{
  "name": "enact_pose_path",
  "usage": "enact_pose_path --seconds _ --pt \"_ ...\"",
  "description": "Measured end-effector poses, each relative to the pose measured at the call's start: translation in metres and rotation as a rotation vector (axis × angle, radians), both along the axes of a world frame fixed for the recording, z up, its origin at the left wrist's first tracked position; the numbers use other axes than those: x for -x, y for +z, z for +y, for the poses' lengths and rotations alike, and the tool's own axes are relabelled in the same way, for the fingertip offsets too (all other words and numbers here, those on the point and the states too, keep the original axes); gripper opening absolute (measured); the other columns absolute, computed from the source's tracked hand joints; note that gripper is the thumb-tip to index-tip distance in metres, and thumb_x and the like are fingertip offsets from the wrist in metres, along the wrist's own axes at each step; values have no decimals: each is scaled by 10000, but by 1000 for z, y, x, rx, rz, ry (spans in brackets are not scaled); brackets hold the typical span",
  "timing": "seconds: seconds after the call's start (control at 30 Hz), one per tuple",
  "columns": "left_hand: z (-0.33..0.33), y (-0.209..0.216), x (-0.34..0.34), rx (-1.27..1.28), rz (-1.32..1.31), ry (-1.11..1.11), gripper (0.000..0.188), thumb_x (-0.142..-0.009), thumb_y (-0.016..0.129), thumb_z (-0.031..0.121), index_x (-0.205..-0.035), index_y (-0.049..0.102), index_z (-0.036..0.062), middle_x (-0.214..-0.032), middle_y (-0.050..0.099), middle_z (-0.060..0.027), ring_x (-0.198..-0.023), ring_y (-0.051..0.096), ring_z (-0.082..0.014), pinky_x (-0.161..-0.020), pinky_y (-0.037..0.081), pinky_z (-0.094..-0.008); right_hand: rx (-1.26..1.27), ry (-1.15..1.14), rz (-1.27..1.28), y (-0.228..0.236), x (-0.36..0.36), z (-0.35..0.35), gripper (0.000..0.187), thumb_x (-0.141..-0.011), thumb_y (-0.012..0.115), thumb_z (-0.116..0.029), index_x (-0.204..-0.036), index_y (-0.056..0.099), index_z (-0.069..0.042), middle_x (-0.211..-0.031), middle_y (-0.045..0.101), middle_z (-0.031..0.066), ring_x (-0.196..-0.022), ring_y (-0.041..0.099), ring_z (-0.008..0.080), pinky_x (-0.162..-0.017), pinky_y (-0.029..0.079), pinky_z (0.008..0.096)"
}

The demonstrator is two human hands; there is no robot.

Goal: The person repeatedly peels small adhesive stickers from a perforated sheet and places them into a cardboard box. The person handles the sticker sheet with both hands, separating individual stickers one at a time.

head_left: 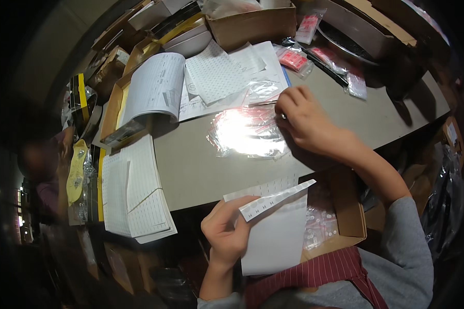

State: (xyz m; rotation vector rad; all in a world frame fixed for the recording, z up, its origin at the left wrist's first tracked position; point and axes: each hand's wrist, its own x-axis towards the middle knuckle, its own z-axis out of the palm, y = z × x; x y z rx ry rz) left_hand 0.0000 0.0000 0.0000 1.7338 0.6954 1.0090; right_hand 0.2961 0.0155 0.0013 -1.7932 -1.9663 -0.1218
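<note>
Near the table's front edge my left hand grips a white label sheet, thumb and fingers pinching its upper left corner. A printed strip along the sheet's top is folded over. My right hand is over the table, at the right end of a glossy pile of clear plastic zip bags. Its fingers are curled together, and what they hold, if anything, is too small to make out. Strong glare hides much of the pile.
An open cardboard box with small clear bags sits below the table's front edge. Stacked label sheets lie at the left, beside a curled paper pad. A black marker and red-printed packets lie behind. Another person is at far left.
</note>
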Motion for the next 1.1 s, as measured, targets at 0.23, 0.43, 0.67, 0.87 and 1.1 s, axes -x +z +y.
enact_pose_path --seconds 0.23,0.43,0.67,0.87,1.1 --pt "13 12 12 -66 83 -7 180 -900 633 -4 -1017 744 -84 -927 755 -125 -854 702 -157 -795 534 -260 -181 448 419 22 34 -33 383 -765 675 -8 -1141 601 -25 -1113 649 167 -1021 650 380 -867 537 441" --pt "-2 18 7 73 -9 -158 212 -870 636 -67 -1037 766 -57 -941 770 -166 -832 746 -194 -752 575 -279 101 559 589 33 49 -73 199 -894 742 -34 -1068 660 17 -983 695 129 -837 707 268 -726 562 352" --pt "-20 34 5 -9 81 -244 258 -850 623 -74 -1048 783 -29 -934 782 -160 -832 758 -196 -747 574 -272 -5 622 496 29 51 -93 221 -868 751 -61 -1072 677 -16 -1044 694 125 -894 698 289 -760 566 367" --pt "-27 35 5 -65 94 -187 277 -834 627 -77 -1052 786 -14 -914 778 -158 -799 755 -184 -718 569 -269 -126 569 433 36 56 -98 237 -854 801 -63 -1051 687 4 -1030 686 135 -950 682 297 -817 554 387" --pt "-32 38 -3 -49 159 -157 188 -825 677 -16 -978 774 -67 -899 773 -158 -793 732 -197 -715 549 -273 -167 577 380 32 53 -100 249 -817 750 -81 -1036 635 -47 -1087 629 127 -1073 613 349 -937 500 464"
